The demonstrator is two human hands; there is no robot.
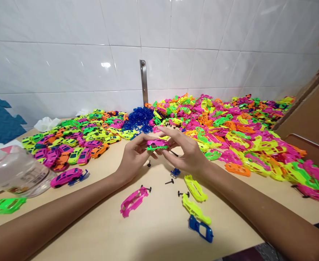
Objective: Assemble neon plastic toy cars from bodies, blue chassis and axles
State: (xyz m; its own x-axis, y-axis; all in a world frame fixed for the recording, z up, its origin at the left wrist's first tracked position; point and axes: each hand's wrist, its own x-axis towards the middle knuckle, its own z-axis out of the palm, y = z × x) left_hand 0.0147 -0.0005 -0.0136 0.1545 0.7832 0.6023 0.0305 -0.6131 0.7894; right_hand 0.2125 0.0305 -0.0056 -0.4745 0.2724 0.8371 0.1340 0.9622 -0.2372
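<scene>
Between both hands, above the middle of the table, is a small toy car [157,144] with a pink body over a green base. My left hand [135,154] grips it from the left, thumb along the lower edge. From the right, the fingers of my right hand [185,148] close on its other end. Its wheels are mostly hidden by the fingers. Beneath the hands lie a black wheel axle [148,163] and a small blue plastic part [175,172]. A pink car shell [134,201] and a yellow car shell [195,188] rest nearer to me.
Assembled toy cars [74,145] crowd the left, and a heap of loose shells [230,130] fills the right. Blue parts [139,119] are piled by the tiled wall. A clear plastic bottle [20,174] lies at left; a cardboard box [309,105] stands at right.
</scene>
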